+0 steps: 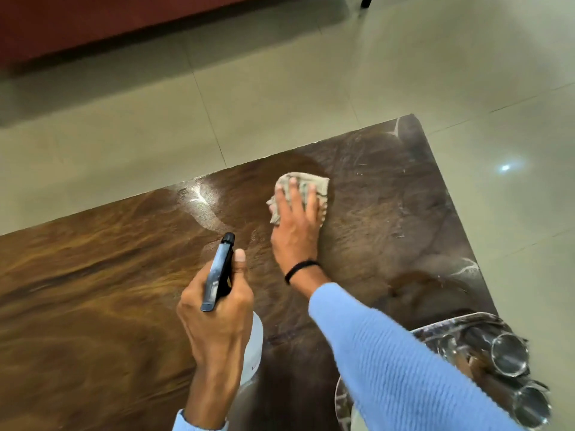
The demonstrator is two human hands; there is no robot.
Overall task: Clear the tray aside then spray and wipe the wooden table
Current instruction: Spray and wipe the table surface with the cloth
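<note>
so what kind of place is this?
Probably a home living room, maybe a lounge: a polished wooden table on glossy floor tiles, what looks like a dark red sofa beyond it, and a tray of glasses.

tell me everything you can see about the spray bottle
The spray bottle has a dark, glossy, plastic-looking spray head with a black nozzle tip and a whitish body, mostly hidden behind the left hand. That hand grips its neck, with the thumb lying along the side of the head. It appears held over the table, nozzle pointing away from the person. Nothing else visibly touches it. Whether it holds liquid cannot be told.
</note>
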